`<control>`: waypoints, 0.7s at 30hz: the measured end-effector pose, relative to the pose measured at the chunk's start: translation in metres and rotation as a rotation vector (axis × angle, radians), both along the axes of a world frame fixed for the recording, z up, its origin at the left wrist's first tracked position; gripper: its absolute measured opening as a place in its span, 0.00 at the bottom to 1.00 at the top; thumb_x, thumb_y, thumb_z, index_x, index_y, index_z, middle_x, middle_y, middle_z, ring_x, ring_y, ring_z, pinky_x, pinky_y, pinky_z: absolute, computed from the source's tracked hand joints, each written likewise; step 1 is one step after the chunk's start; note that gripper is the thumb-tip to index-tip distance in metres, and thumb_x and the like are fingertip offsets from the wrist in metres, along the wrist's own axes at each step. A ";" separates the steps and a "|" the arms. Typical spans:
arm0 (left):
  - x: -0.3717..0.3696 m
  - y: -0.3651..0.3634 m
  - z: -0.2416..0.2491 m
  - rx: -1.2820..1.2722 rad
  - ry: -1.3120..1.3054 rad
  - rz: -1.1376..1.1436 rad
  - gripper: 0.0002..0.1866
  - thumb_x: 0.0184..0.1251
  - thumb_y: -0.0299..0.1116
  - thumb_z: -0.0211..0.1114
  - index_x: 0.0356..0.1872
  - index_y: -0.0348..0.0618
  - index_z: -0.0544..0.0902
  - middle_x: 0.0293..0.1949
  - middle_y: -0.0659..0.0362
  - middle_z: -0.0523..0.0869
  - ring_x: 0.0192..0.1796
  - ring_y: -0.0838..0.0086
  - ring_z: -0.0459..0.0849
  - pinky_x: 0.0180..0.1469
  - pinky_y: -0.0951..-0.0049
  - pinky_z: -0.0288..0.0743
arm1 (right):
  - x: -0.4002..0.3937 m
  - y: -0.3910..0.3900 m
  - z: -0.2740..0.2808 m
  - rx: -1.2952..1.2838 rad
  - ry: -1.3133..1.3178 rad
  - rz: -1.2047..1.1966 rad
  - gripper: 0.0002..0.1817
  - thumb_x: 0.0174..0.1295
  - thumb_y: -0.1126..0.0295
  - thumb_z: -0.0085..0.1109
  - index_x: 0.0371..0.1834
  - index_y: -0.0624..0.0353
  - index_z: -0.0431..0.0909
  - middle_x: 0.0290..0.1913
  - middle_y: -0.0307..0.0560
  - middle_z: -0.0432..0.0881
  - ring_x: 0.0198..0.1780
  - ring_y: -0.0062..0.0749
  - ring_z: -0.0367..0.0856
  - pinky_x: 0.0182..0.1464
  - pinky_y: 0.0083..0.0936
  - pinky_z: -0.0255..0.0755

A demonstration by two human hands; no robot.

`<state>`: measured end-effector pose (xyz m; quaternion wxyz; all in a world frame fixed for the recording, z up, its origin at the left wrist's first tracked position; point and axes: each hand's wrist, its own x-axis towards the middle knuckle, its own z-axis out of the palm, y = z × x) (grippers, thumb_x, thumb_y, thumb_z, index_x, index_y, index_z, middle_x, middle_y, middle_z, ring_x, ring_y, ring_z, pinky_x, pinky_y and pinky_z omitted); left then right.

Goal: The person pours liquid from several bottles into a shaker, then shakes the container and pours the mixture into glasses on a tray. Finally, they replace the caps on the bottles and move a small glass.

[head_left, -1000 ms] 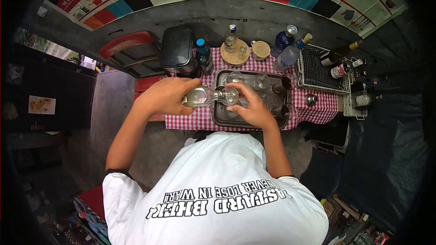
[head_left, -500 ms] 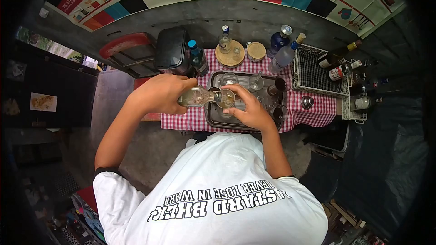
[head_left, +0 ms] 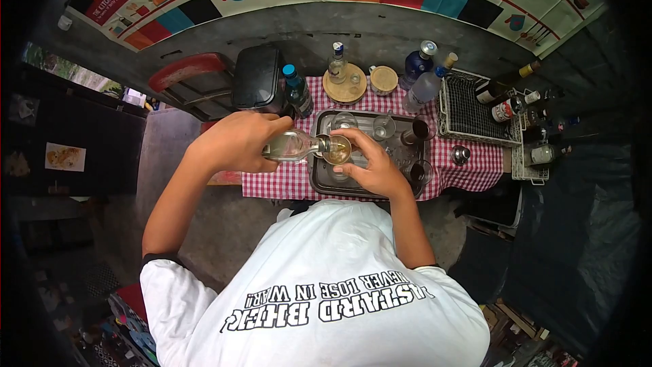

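My left hand (head_left: 238, 141) is wrapped around a clear glass bottle (head_left: 291, 145), tipped nearly level with its neck pointing right. The bottle's mouth meets the rim of a small metal cup (head_left: 337, 152), where pale yellowish liquid shows inside. My right hand (head_left: 372, 167) grips that cup between thumb and fingers. Both are above a dark metal tray (head_left: 318, 182). On the tray stand a glass mug (head_left: 384, 126), a clear glass (head_left: 344, 121) and two dark-filled glasses (head_left: 415, 132), (head_left: 420, 172). My hands and the bottle hide part of the tray.
A checked cloth (head_left: 272, 185) covers the table. Behind the tray are a blue-capped bottle (head_left: 296, 92), a round wooden board (head_left: 348, 92), a lidded mug (head_left: 384, 80) and a dark blue bottle (head_left: 418, 64). At right are a silver cap (head_left: 460, 155) and a wire basket (head_left: 475, 134) beside several bottles.
The bottle and cup stay together in nearly the same place. Liquid inside the cup looks more visible now. The whole view has shifted very slightly.
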<state>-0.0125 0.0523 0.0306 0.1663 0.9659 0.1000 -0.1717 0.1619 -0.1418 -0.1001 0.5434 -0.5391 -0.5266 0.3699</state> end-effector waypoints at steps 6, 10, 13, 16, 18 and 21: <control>-0.019 0.013 -0.014 -0.066 -0.181 -0.009 0.29 0.43 0.34 0.74 0.49 0.37 0.75 0.41 0.47 0.83 0.45 0.50 0.84 0.46 0.54 0.77 | -0.009 0.011 0.001 0.008 0.075 -0.027 0.33 0.56 0.72 0.71 0.66 0.59 0.71 0.60 0.47 0.77 0.61 0.36 0.78 0.64 0.34 0.72; -0.038 0.021 -0.034 -0.200 -0.264 0.110 0.33 0.44 0.34 0.74 0.56 0.37 0.75 0.47 0.46 0.84 0.50 0.51 0.84 0.50 0.57 0.77 | -0.018 0.020 -0.002 -0.020 0.092 -0.075 0.32 0.56 0.71 0.71 0.66 0.59 0.71 0.60 0.47 0.78 0.61 0.35 0.78 0.65 0.34 0.72; -0.053 0.026 -0.050 -0.321 -0.315 0.209 0.34 0.45 0.34 0.75 0.58 0.37 0.74 0.49 0.46 0.84 0.50 0.52 0.84 0.52 0.60 0.77 | -0.023 0.029 -0.002 -0.035 0.100 -0.088 0.32 0.56 0.72 0.71 0.65 0.58 0.71 0.59 0.47 0.79 0.61 0.35 0.79 0.64 0.34 0.73; -0.074 0.034 -0.070 -0.498 -0.384 0.340 0.34 0.48 0.34 0.76 0.59 0.38 0.74 0.48 0.47 0.84 0.50 0.55 0.85 0.54 0.62 0.77 | -0.026 0.035 -0.005 -0.143 0.121 -0.093 0.34 0.55 0.74 0.73 0.67 0.59 0.70 0.60 0.45 0.78 0.64 0.31 0.75 0.68 0.32 0.68; -0.091 0.036 -0.089 -0.503 -0.469 0.415 0.34 0.49 0.33 0.77 0.59 0.38 0.74 0.48 0.49 0.84 0.50 0.59 0.84 0.54 0.64 0.77 | -0.027 0.039 -0.012 -0.194 0.073 -0.116 0.33 0.56 0.74 0.73 0.66 0.58 0.71 0.60 0.45 0.78 0.64 0.32 0.76 0.68 0.32 0.68; -0.116 0.032 -0.121 -0.560 -0.639 0.590 0.34 0.50 0.31 0.78 0.60 0.39 0.74 0.48 0.53 0.84 0.51 0.66 0.83 0.55 0.68 0.76 | -0.030 0.044 -0.034 -0.280 0.018 -0.152 0.32 0.56 0.73 0.72 0.66 0.56 0.71 0.58 0.45 0.79 0.62 0.32 0.77 0.66 0.31 0.70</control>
